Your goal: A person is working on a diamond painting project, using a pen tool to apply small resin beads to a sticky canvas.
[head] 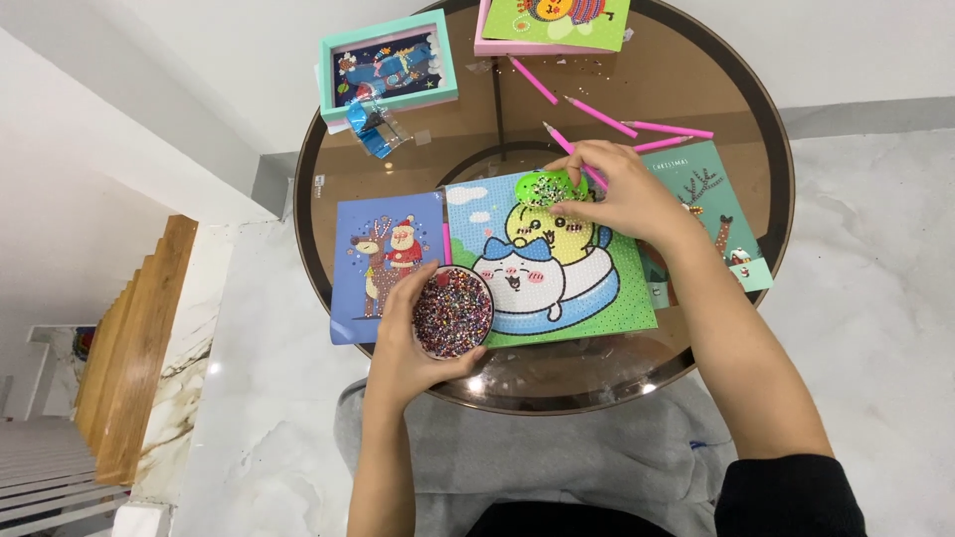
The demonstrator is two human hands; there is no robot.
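Sitting over the round glass bench (756, 149), I have the cartoon canvas (597, 298) lying flat in front of me, near the front edge. It shows a white cat and a yellow chick on green and blue. To its left, touching its edge, lies a blue card (363, 298) with a reindeer and a red-suited figure; to its right, partly under my forearm, a teal card (731, 214) with a reindeer. At the far edge stand a mint-green frame (388, 65) holding a dark picture and a pink frame (497, 40) with a green one.

My left hand (403, 343) curls around a small round bowl (453, 311) full of mixed coloured beads, thumb and fingers on its rim, at the canvas's lower left corner. My right hand (622, 194) pinches a pink pen (560, 139), fingers bunched, over a small green tray (545, 186) of beads resting on the canvas's top edge. More pink pens (602, 117) lie scattered beyond it.
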